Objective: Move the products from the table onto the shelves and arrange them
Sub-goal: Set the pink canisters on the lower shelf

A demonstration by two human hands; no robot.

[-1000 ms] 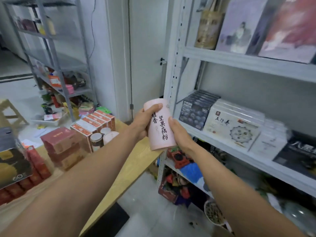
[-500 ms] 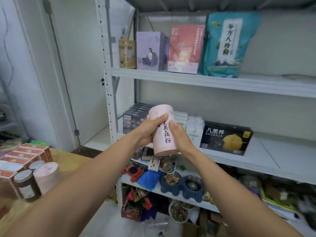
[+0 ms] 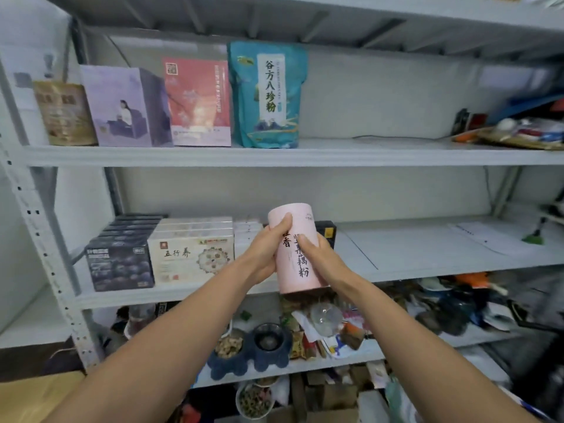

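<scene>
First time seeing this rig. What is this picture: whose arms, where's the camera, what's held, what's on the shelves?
There is no machine here. A person works bare-handed, and the single camera sits on their head, looking forward and down, so both arms reach in from the bottom of the picture. The left hand and right hand are the grip. Together they hold a pink canister roughly upright in front of the middle shelf. At the left of that shelf stand dark boxes and white boxes. The upper shelf carries a gold can, a lilac box, a red box and a teal pouch. The lower shelf holds mixed clutter.
</scene>
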